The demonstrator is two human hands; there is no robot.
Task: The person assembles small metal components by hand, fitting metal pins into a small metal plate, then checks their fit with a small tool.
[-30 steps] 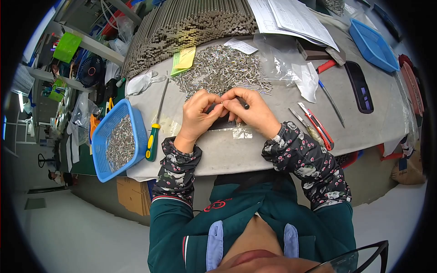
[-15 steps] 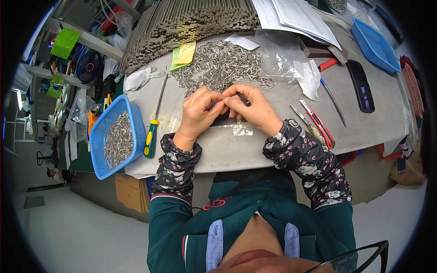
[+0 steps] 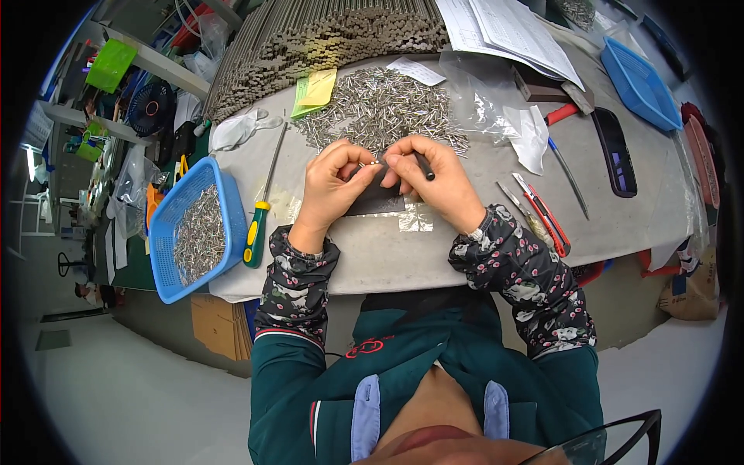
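Observation:
My left hand (image 3: 325, 188) is closed, with thumb and forefinger pinching a small metal pin whose bright tip shows at the fingertips. Close beside it, my right hand (image 3: 443, 186) curls round a black rod-like tool (image 3: 425, 167); its thumb and forefinger are pinched together, and whether they also hold a pin is hidden. Beneath both hands lies a dark flat plate (image 3: 378, 201), with clear tape (image 3: 416, 218) at its near right edge. Just beyond the hands spreads a heap of small metal pins (image 3: 387, 105).
On the left stand a blue basket (image 3: 234, 225) of metal pins and a green-yellow screwdriver (image 3: 257, 235). To the right lie a red cutter knife (image 3: 545, 217), tweezers (image 3: 527, 213), a red-handled tool (image 3: 561, 114) and a phone (image 3: 614, 151). Long metal rods (image 3: 333, 31) are stacked behind.
My hands have drawn slightly apart at the fingertips, uncovering more of the dark plate. The pin in my left fingers now shows.

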